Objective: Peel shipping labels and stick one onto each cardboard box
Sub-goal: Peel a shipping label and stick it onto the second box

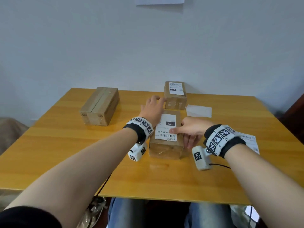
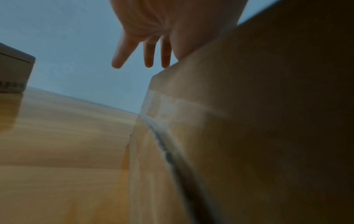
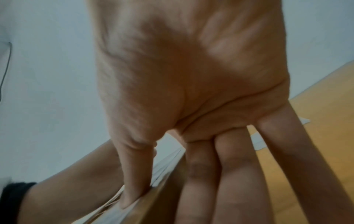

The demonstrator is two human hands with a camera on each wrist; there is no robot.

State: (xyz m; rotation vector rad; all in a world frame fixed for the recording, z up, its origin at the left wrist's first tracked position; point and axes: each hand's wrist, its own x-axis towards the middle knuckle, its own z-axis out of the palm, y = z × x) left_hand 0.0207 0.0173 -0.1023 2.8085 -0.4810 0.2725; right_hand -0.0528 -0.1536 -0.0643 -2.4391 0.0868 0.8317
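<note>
A small cardboard box [image 1: 166, 146] lies in the middle of the table with a white shipping label [image 1: 167, 127] on its top. My right hand [image 1: 189, 131] presses its thumb [image 3: 132, 181] on the label's near right part, and its straight fingers [image 3: 235, 174] lie down the box's right side [image 3: 164, 197]. My left hand [image 1: 153, 107] rests on the box's far left edge [image 2: 249, 121], its fingers [image 2: 147, 53] straight and reaching past it. A second box [image 1: 175, 97] behind carries a label [image 1: 176, 88]. A larger box [image 1: 98, 106] at the left shows no label.
A peeled sheet of backing paper [image 1: 199, 111] lies right of the back box. Another printed label sheet [image 1: 248, 140] lies on the table [image 1: 65, 145] under my right wrist. A pale wall stands close behind the table's far edge.
</note>
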